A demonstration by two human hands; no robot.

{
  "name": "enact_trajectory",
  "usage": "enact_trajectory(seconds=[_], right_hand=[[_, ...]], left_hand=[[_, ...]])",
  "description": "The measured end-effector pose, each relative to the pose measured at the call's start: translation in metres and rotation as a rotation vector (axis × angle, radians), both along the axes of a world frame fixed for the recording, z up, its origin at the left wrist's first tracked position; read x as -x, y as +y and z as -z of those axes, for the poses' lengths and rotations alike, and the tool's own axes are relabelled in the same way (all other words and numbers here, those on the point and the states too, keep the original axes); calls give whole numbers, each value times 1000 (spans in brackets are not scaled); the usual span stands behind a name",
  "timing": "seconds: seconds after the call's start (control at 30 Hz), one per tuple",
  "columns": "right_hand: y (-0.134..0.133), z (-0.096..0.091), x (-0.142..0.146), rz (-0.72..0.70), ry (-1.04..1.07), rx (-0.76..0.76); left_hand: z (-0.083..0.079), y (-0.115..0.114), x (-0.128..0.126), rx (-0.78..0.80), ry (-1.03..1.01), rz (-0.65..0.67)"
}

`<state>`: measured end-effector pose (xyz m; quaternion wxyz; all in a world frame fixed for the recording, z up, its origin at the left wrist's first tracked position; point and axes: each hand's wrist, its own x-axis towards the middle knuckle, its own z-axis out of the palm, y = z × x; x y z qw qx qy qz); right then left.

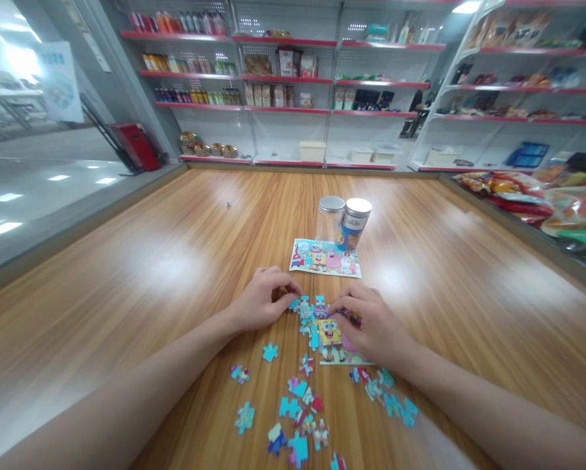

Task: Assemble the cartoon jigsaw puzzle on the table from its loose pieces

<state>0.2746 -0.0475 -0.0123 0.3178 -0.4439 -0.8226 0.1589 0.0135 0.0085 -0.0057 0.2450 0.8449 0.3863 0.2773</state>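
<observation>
The left hand (262, 300) and right hand (374, 324) both pinch, fingertips together, on a half-built jigsaw puzzle (331, 336) at lower centre (two lidded canisters (355, 223) beyond; loose pieces (289, 408) run off the bottom edge, too jumbled to count).

Retail shop: red-edged white shelves (286, 79) w/ bottles (192, 62) & packaged snacks (503, 194) on display.

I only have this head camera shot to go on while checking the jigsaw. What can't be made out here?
All in the head view:
The puzzle: the right hand covers part of it.
The piece under that hand: its fingers hide most of it.
The left hand: it hides the pieces beneath its fingers.
Loose pieces: the bottom edge cuts off the lowest ones.
Snack bags: the right edge cuts them off.
Small object: too small to name.
Shelf goods: labels too small to read.
</observation>
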Motion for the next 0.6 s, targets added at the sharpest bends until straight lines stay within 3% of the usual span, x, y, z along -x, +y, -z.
enact_trajectory(seconds=[0.6], right_hand=[[1, 1, -1, -5, -1, -22]], left_hand=[[-3, -1, -1, -26, 40, 41]])
